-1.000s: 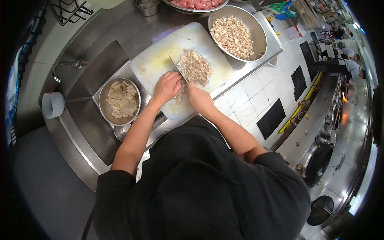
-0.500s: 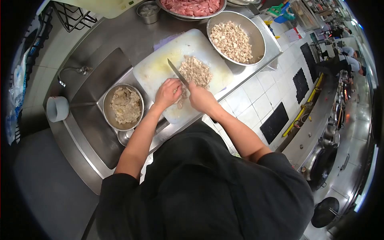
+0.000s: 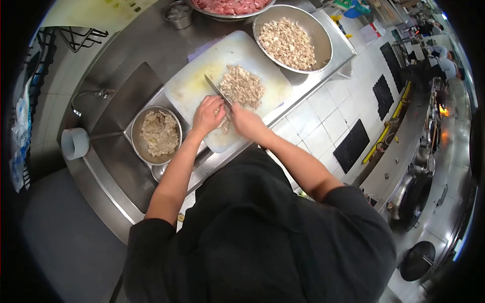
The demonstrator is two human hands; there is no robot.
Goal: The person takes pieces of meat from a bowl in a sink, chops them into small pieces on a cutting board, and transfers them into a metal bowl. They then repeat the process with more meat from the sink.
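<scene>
My right hand (image 3: 246, 122) is closed round the handle of a knife (image 3: 217, 89), whose blade points up and left over the white cutting board (image 3: 189, 83). Beside the blade, my left hand (image 3: 207, 115) has its fingers curled over pale meat pieces (image 3: 225, 124) on the board. A heap of chopped meat (image 3: 241, 87) lies just beyond the knife. A large metal bowl (image 3: 323, 44) of chopped pieces stands at the board's upper right. Left of the board is a smaller metal bowl (image 3: 135, 132) with a pale, wet-looking mass.
A bowl of raw pink meat (image 3: 230, 6) and a small metal cup (image 3: 178, 15) stand at the back. The sink (image 3: 121, 171) with its faucet (image 3: 91, 97) and a white container (image 3: 75, 143) are at left. Far right, a person (image 3: 447, 63) is near stoves with a flame.
The whole view has shifted slightly. Both hands and the knife stay at the same part of the board. A flame now shows at the far-right stoves.
</scene>
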